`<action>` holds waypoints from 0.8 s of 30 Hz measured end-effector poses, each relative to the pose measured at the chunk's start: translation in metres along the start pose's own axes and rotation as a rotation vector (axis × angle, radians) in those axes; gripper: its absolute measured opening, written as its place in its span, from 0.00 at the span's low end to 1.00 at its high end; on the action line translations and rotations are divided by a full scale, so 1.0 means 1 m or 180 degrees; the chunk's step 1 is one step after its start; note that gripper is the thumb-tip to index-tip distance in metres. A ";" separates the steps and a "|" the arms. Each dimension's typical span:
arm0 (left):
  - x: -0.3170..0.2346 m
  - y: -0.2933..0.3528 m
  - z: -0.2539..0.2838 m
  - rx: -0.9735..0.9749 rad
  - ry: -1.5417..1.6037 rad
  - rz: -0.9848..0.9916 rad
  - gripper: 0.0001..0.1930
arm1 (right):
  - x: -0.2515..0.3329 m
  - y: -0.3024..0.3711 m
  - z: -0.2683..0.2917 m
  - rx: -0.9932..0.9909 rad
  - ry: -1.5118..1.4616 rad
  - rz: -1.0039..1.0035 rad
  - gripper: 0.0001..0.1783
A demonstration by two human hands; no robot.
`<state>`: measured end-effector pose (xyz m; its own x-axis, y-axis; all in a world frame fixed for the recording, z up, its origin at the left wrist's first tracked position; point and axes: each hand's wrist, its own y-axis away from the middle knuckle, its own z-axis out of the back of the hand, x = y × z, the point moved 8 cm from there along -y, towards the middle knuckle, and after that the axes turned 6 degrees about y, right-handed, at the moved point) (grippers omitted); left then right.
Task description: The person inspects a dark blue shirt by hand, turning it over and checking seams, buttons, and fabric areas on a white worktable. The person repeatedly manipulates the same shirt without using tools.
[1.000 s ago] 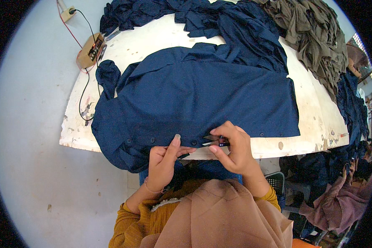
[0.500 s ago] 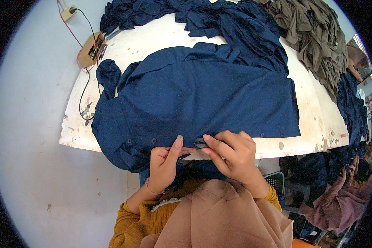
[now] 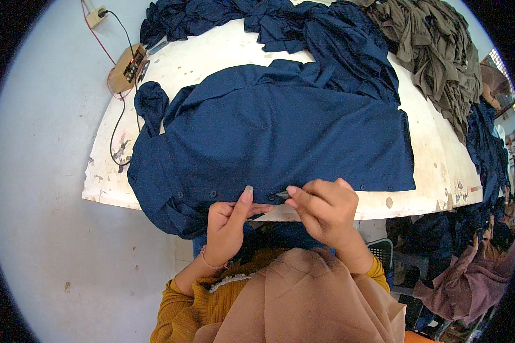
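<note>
A: What has been moved since the earlier frame?
B: The right hand (image 3: 325,210) has been drawn closer to the left hand (image 3: 228,226); both are pinched on the near hem of the dark blue buttoned cloth shirt (image 3: 269,143).

A: Which step is judged in hand?
B: A button (image 3: 272,198) at six o'clock is being worked on; careful fingertip work is called for next. The white worn tabletop (image 3: 435,166) is heaped with garments at twelve o'clock; a pale floor (image 3: 40,228) is seen at nine.
</note>
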<state>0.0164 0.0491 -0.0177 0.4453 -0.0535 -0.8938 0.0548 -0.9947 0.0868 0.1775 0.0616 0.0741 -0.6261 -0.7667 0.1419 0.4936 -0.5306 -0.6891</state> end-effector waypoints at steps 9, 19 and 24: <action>0.002 -0.003 -0.001 0.0185 0.0150 -0.0043 0.26 | -0.012 -0.011 -0.019 0.0218 -0.1345 -0.0341 0.17; -0.007 -0.003 0.003 -0.0068 0.0032 -0.0071 0.24 | -0.022 -0.011 -0.005 0.0564 -0.1334 -0.0552 0.13; -0.007 -0.004 0.002 -0.0036 -0.0067 -0.0046 0.23 | -0.009 -0.010 -0.007 0.0354 -0.0211 0.0038 0.18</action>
<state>0.0111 0.0535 -0.0130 0.4256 -0.0412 -0.9040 0.0711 -0.9944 0.0788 0.1745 0.0760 0.0748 -0.5803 -0.7934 0.1835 0.5669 -0.5553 -0.6085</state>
